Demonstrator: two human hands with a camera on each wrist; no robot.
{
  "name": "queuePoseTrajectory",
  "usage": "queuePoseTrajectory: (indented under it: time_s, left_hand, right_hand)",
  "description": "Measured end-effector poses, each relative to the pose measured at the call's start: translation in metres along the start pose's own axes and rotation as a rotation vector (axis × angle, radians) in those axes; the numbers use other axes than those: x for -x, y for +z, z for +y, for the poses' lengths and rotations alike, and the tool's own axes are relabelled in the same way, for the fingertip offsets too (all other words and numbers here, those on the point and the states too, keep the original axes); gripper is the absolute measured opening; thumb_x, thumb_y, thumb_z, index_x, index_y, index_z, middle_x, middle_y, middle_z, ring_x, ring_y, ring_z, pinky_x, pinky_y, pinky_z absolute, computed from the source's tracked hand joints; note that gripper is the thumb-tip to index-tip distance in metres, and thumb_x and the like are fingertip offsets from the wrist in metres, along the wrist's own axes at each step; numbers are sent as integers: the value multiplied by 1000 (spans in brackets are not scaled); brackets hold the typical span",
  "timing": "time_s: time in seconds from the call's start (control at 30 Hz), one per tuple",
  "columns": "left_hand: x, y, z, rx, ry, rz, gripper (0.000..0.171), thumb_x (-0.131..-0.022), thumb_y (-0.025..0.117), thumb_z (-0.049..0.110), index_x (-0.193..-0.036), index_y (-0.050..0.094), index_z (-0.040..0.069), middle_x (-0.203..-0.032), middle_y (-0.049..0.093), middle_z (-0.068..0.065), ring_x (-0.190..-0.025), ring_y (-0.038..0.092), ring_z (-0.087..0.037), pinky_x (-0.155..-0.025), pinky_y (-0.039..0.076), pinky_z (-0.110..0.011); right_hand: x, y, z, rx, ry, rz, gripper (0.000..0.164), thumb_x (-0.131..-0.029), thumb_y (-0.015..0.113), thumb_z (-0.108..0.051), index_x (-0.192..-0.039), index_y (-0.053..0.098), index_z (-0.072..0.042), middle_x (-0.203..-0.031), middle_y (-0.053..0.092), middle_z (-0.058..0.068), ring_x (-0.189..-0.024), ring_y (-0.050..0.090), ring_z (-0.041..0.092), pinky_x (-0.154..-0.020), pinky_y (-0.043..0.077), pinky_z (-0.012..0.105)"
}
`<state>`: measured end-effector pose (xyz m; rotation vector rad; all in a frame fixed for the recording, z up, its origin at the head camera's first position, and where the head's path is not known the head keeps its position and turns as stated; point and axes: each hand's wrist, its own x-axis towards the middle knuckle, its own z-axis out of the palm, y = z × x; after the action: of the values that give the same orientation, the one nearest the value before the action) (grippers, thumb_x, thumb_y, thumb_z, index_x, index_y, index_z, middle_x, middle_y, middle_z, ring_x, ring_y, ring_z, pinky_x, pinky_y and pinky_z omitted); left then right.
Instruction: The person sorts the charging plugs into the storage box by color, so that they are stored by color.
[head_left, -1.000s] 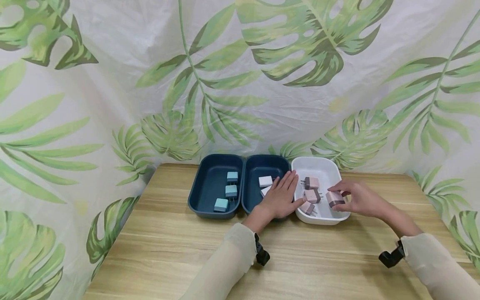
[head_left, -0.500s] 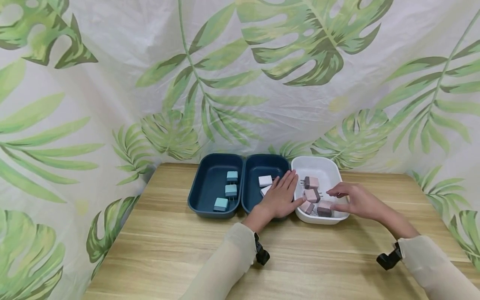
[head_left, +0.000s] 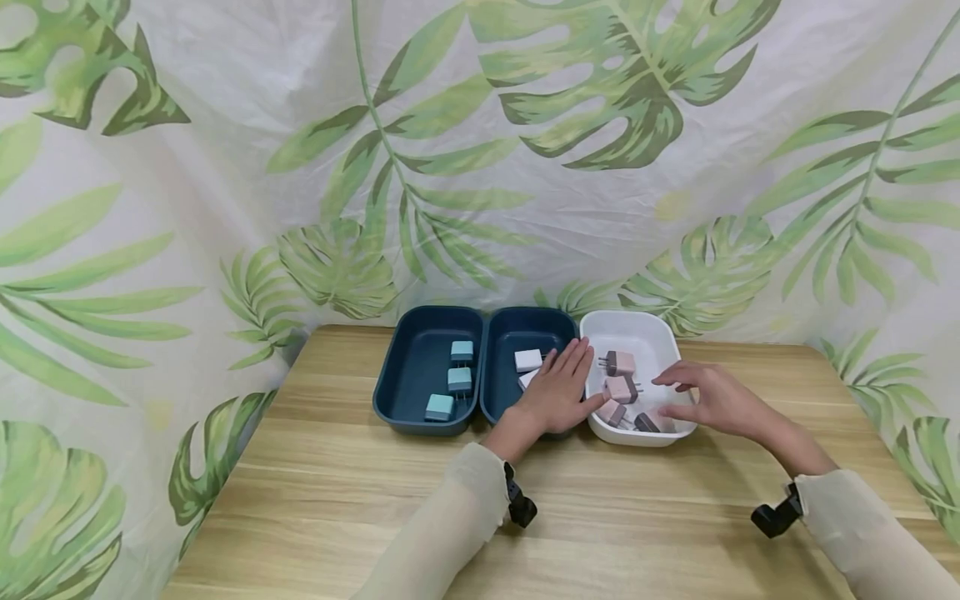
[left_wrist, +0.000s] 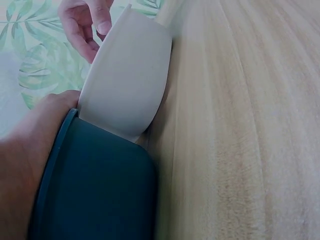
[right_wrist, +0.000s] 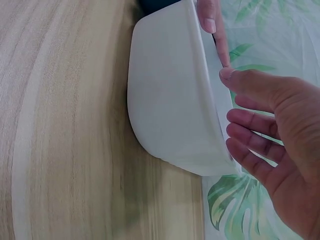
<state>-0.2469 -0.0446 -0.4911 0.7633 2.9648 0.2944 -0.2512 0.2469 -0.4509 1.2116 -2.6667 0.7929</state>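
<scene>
My right hand (head_left: 716,402) hovers at the right side of the white tray (head_left: 637,329), thumb and fingers apart and holding nothing. Several pink and grey plug chargers (head_left: 620,388) lie in that tray; the nearest charger (head_left: 647,422) rests tilted at its front, partly blurred. Palm down, my left hand (head_left: 553,396) lies across the middle dark blue tray (head_left: 525,323), its fingers straight and reaching to the rim beside the white tray. Two white chargers (head_left: 528,360) show in the middle tray, one partly covered by this hand. In the right wrist view, the right fingers stand near the white tray's rim (right_wrist: 202,65).
The left dark blue tray (head_left: 420,358) holds three teal chargers (head_left: 439,407) along its right side. All three trays stand in a row at the back of the wooden table (head_left: 600,508). Behind it hangs a leaf-patterned cloth (head_left: 465,242).
My right hand has let go of a pink and grey charger, which dropped into the front of the white tray and tipped over. My left hand has stayed in place.
</scene>
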Motion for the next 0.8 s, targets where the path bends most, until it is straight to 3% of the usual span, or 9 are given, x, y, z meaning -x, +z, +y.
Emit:
queuePoseTrajectory:
  time_s: [0.27, 0.47, 0.8]
  left_hand:
    - [-2, -6, -2, -60, 11, -18, 82, -111, 29, 64, -172, 11, 11, -180, 3, -6, -165, -6, -18, -133, 4, -45]
    - [4, -17, -8, -71, 7, -17, 82, -111, 31, 63, -172, 12, 11, -180, 4, -6, -165, -5, -18, -133, 4, -45]
    - [25, -39, -40, -100, -42, 27, 83, -111, 33, 64, -172, 11, 12, -179, 4, -7, -165, -3, -21, -133, 3, -46]
  right_hand:
    - [5, -7, 0, 45, 17, 24, 30, -84, 90, -11, -110, 79, -3, -111, 78, 8, -91, 74, 27, -77, 62, 44]
    - [9, -15, 1, 69, 76, 12, 33, -87, 88, -14, -115, 78, 0, -116, 78, 12, -99, 75, 34, -83, 61, 51]
    - [18, -26, 15, 115, 136, 44, 42, -92, 83, -12, -127, 72, 6, -129, 69, 27, -118, 66, 48, -95, 53, 64]
